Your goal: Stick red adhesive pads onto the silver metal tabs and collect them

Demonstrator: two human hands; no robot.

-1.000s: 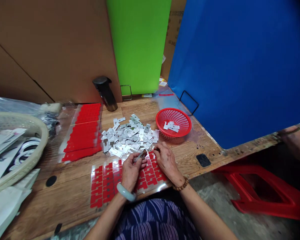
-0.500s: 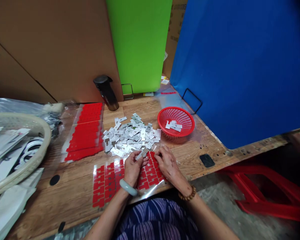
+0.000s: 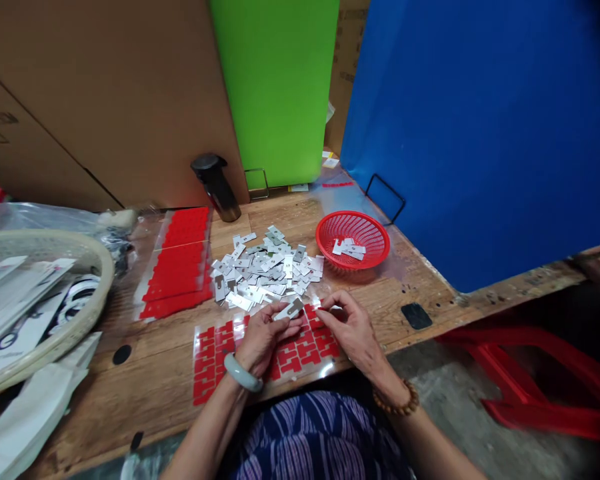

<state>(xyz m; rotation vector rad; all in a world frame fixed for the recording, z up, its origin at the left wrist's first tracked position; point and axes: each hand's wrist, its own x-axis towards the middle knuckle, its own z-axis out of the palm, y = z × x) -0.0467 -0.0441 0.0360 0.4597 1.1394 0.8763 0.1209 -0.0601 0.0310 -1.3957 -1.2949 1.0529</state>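
Observation:
My left hand (image 3: pixel 266 337) pinches a small silver metal plate (image 3: pixel 291 309) with a hole in it, above a clear sheet of red stickers (image 3: pixel 207 363). Just to the right, my right hand (image 3: pixel 353 330) has its thumb and forefinger closed on a small red sticker (image 3: pixel 319 309) at the sheet's upper edge. Whether this sticker is fully off the sheet is hard to see. Beyond both hands lies a loose heap of similar metal plates (image 3: pixel 265 263). A few more plates (image 3: pixel 349 249) lie in a red plastic basket (image 3: pixel 353 220).
More red sticker sheets (image 3: pixel 177 260) are stacked left of the heap. A dark bottle (image 3: pixel 217 187) stands behind them. A large cream basket (image 3: pixel 105 267) of printed pieces is at the left. Green (image 3: pixel 280 93) and blue panels (image 3: pixel 470 147) rise at the back; a red stool (image 3: pixel 540 380) is at right.
My right hand has drawn slightly right, and a bit of red now shows at its fingertips. My left hand still holds the metal plate, now turned a little. The view has shifted slightly.

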